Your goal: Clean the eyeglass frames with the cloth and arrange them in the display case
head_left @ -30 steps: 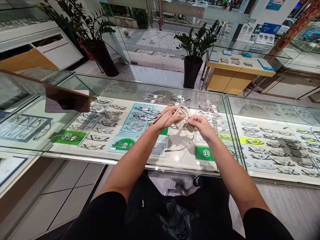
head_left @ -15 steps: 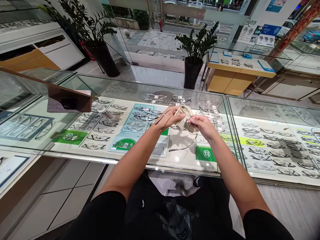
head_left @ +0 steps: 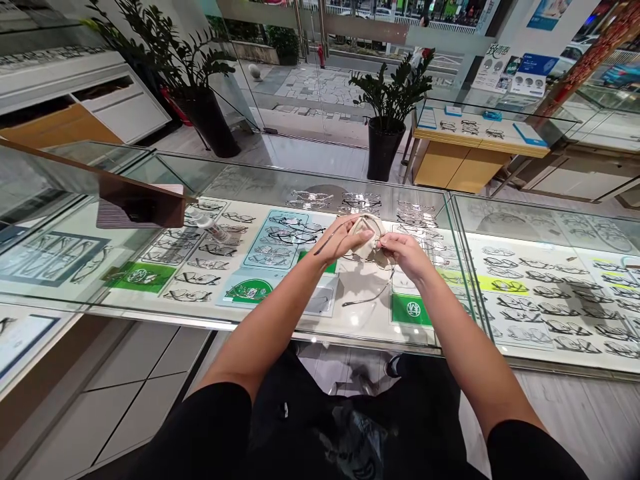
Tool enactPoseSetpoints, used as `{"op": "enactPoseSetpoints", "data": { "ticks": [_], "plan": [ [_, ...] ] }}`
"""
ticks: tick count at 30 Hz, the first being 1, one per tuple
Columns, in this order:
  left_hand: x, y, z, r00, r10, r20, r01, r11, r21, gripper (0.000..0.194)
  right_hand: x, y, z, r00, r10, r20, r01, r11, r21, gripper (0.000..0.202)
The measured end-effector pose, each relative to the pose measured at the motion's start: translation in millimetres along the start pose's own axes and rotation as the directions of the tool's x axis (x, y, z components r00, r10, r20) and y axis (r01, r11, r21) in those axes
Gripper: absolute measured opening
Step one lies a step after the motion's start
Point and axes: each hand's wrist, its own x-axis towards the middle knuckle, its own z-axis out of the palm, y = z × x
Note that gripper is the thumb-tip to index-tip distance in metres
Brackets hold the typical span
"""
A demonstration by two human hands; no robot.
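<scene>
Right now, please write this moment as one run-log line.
left hand: holds pale cloth against glasses | right hand: pinches glasses at the edge | below: glass display case with eyeglasses | beyond: potted plants

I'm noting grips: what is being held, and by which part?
Glasses with a pale cloth. The left hand holds the cloth around their front; the right hand pinches them near one side, exact spot too small to tell.

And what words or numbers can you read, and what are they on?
Front green card: a ringed mark, maybe "M" or "W"; I can't tell which.
Left green card: white mark, too blurred.
Round green label: white writing, too small.
White poster: Chinese characters, too blurred to quote.
Blue-and-white poster: too small.
</scene>
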Motion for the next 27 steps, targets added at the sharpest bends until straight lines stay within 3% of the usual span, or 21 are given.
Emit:
{"op": "enactPoseSetpoints", "data": {
  "ticks": [6, 10, 15, 21, 24, 27],
  "plan": [
    [2.6, -6.4, 12.4, 0.992, -0.036, -0.121, 0.037, 0.999, 0.009, 0.051, -5.6, -0.9, 10.4, 0.997, 0.014, 0.072, -0.011, 0.999, -0.044, 0.043],
    [1.7, -10.7, 15.3, 0.978, -0.024, -0.209, 0.028, 1.000, 0.014, 0.055, -8.2, -3.4, 16.1, 0.999, -0.012, 0.053, 0.014, 0.999, -0.040, 0.045],
    [0.3, -9.9, 13.5, 0.938, 0.029, -0.346, 0.028, 0.987, 0.161, 0.059, -7.1, -4.8, 13.5, 0.998, -0.058, 0.016, 0.059, 0.997, -0.054, 0.041],
    [0.6, 7.2, 5.5, 0.980, 0.067, -0.187, -0.035, 0.985, 0.171, 0.060, -7.8, -21.3, 1.1, 0.993, -0.107, -0.041, 0.102, 0.990, -0.102, 0.039],
    [1.3, 12.1, 0.3, 0.987, -0.006, -0.162, 0.020, 0.996, 0.085, 0.063, -17.7, -41.9, -7.6, 0.982, -0.187, -0.029, 0.175, 0.958, -0.227, 0.038],
    [2.2, 12.1, -6.1, 0.989, -0.128, -0.076, 0.126, 0.992, -0.023, 0.070, -37.4, -73.5, -13.5, 0.958, -0.282, 0.050, 0.277, 0.869, -0.409, 0.038]
  ]
}}
